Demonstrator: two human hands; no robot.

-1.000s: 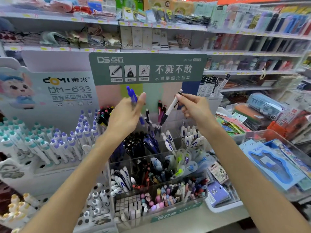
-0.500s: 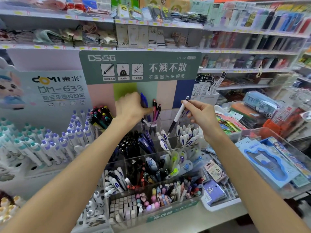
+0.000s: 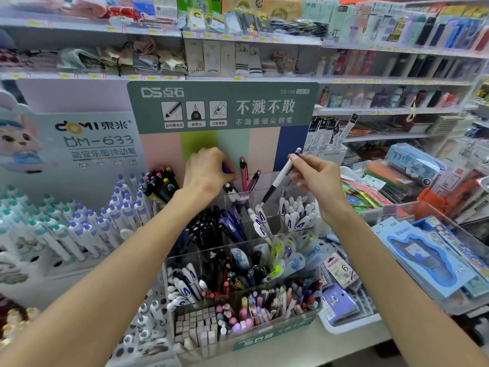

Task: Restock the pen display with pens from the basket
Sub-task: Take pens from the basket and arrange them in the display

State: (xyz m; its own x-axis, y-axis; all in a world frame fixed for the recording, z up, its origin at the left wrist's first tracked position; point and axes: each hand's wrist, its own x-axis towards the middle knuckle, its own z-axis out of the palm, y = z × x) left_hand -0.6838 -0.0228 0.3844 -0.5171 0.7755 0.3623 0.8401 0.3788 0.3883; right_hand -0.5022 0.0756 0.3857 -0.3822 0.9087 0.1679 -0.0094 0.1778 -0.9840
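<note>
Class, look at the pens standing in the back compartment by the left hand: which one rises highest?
The pink-red pen, upright just right of the left hand; the purple pen beside it leans and sits lower.

White pen [image 3: 280,178] with a black grip tilts tip-down over the clear display [image 3: 239,250]. Blue pen [image 3: 225,169] pokes up at its back compartment. The tiers below are packed with upright pens.

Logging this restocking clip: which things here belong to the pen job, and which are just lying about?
Job:
left hand gripping a blue pen
right hand pinching a white pen
clear pen display

Lying about:
eraser pack
blue pencil case
socks
</note>
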